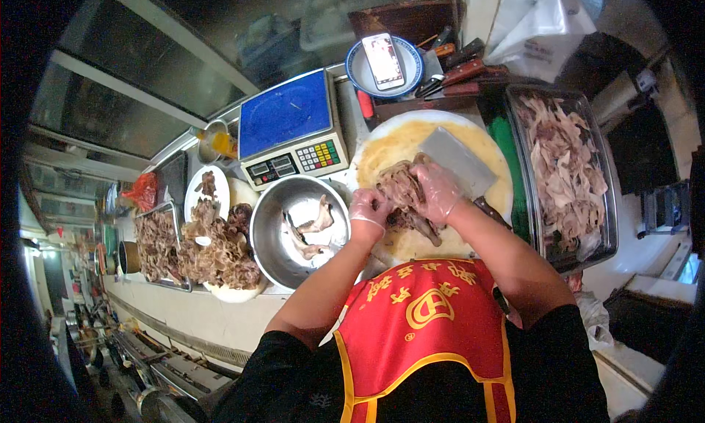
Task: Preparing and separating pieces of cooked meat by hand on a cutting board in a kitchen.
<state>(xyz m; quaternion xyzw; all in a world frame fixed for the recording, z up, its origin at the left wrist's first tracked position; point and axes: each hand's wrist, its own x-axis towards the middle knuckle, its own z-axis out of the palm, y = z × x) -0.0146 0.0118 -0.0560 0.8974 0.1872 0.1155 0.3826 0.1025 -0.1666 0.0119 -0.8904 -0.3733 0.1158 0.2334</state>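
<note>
Both of my hands wear thin clear plastic gloves and grip a chunk of cooked meat on the bone [400, 187] over a round cutting board [407, 249]. My left hand [370, 209] pinches its left side, fingers curled in. From the upper right, my right hand [438, 190] grasps the same chunk. Below it a bone with dark meat [421, 227] points toward me; whether it joins the chunk is hard to tell. A cleaver [460, 161] lies flat on the board just beyond my right hand, its dark handle [492, 211] partly behind my forearm.
A steel bowl [264, 236] with several bones stands left of the board. Behind it is a digital scale [286, 114]. Piled meat [220, 258] lies farther left. On the right sits a clear tub of sliced meat [567, 175]. Knives [462, 73] and a bowl holding a phone [384, 62] are at the back.
</note>
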